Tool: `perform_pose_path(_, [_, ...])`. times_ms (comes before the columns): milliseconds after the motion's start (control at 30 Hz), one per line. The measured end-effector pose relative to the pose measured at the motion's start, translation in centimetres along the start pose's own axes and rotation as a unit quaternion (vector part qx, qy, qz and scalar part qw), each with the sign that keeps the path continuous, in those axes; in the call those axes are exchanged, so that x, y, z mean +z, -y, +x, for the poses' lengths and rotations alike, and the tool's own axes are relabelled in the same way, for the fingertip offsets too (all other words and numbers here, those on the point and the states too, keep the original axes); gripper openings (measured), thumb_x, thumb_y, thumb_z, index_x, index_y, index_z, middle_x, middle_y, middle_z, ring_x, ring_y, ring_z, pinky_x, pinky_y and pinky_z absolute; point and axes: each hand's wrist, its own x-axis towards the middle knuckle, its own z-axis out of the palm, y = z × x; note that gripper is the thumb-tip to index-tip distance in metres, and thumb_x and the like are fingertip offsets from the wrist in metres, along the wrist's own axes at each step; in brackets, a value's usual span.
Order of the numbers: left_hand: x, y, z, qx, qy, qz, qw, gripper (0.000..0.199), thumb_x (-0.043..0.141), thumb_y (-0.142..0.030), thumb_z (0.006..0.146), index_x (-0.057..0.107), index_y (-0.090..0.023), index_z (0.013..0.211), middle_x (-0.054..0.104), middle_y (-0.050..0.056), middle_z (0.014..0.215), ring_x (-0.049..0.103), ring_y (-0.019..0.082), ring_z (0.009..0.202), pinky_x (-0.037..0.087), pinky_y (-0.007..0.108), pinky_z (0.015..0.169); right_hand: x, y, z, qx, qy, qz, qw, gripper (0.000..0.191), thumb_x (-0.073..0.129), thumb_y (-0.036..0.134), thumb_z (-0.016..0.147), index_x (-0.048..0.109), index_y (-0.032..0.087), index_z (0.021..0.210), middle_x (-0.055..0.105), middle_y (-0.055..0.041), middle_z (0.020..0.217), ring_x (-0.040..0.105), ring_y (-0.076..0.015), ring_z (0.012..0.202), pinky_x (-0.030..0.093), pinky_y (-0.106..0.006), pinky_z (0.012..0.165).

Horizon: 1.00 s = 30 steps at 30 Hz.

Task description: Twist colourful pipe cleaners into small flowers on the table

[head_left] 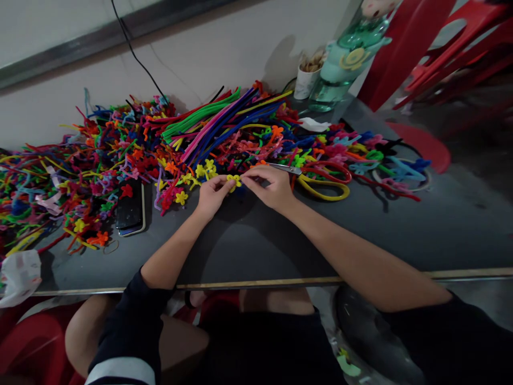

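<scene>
Between my two hands, above the table's middle, is a small yellow pipe-cleaner flower (pixel 233 182). My left hand (pixel 212 197) pinches it from the left with thumb and forefinger. From the other side, my right hand (pixel 274 187) has its thumb and fingertips closed at the flower's edge. Just past my right hand lies a pair of scissors with yellow handles (pixel 324 188), its blades partly behind the hand. Several finished yellow flowers (pixel 206 169) sit behind my left hand, and another yellow flower (pixel 181 198) lies to its left.
A heap of coloured pipe cleaners (pixel 96 155) runs along the wall, with a bundle of straight ones (pixel 224 123) on top. Left lies a phone (pixel 130 208). A green bottle (pixel 340 64) and paper cup (pixel 308 80) stand behind right. The table's front edge (pixel 256 282) is near my body.
</scene>
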Motion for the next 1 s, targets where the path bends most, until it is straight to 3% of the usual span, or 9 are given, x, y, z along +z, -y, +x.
perform_pose_path(100, [-0.1,-0.1,-0.1,0.018,0.022,0.027,0.999,0.034,0.072,-0.049,0.074,0.067,-0.016,0.08,0.061,-0.001,0.066,0.051,0.008,0.06,0.042,0.022,0.059,-0.2,-0.4,0.3,0.031,-0.005,0.012,0.999,0.015,0.066,0.036,0.086,0.075,0.023,0.087,0.074,-0.004,0.084,0.067,-0.0165,0.073,0.052,-0.029,0.059])
perform_pose_path(167, [-0.1,-0.2,-0.2,0.03,0.04,0.039,0.998,0.035,0.071,-0.05,0.074,0.068,-0.016,0.081,0.062,-0.001,0.067,0.052,0.008,0.061,0.041,0.022,0.061,-0.3,-0.8,0.4,0.025,0.023,0.033,0.999,0.015,0.069,0.038,0.084,0.076,0.025,0.086,0.075,-0.0036,0.086,0.068,-0.0172,0.077,0.054,-0.03,0.064])
perform_pose_path(300, [-0.2,-0.2,-0.2,0.041,0.059,0.043,0.997,0.038,0.071,-0.052,0.073,0.068,-0.015,0.077,0.06,-0.002,0.065,0.049,0.007,0.059,0.038,0.021,0.059,-0.3,-1.3,0.4,0.023,0.068,0.076,0.995,0.016,0.07,0.04,0.082,0.077,0.025,0.083,0.075,-0.0027,0.08,0.068,-0.016,0.071,0.054,-0.029,0.062])
perform_pose_path(533, [-0.4,-0.2,0.1,0.038,0.109,0.038,0.993,0.043,0.07,-0.057,0.073,0.067,-0.014,0.075,0.06,0.0,0.066,0.05,0.008,0.061,0.039,0.023,0.061,-0.1,-1.2,0.3,0.016,0.072,0.097,0.993,0.011,0.074,0.037,0.079,0.078,0.026,0.08,0.075,-0.0021,0.079,0.07,-0.0161,0.07,0.056,-0.031,0.065])
perform_pose_path(1000, [-0.4,-0.1,0.2,0.067,0.083,0.114,0.988,0.036,0.066,-0.05,0.076,0.062,-0.016,0.067,0.055,-0.001,0.061,0.044,0.008,0.056,0.033,0.023,0.055,0.1,-0.4,0.0,0.03,0.056,0.042,0.997,0.01,0.072,0.03,0.082,0.075,0.025,0.075,0.075,-0.0013,0.077,0.069,-0.0166,0.07,0.055,-0.032,0.066])
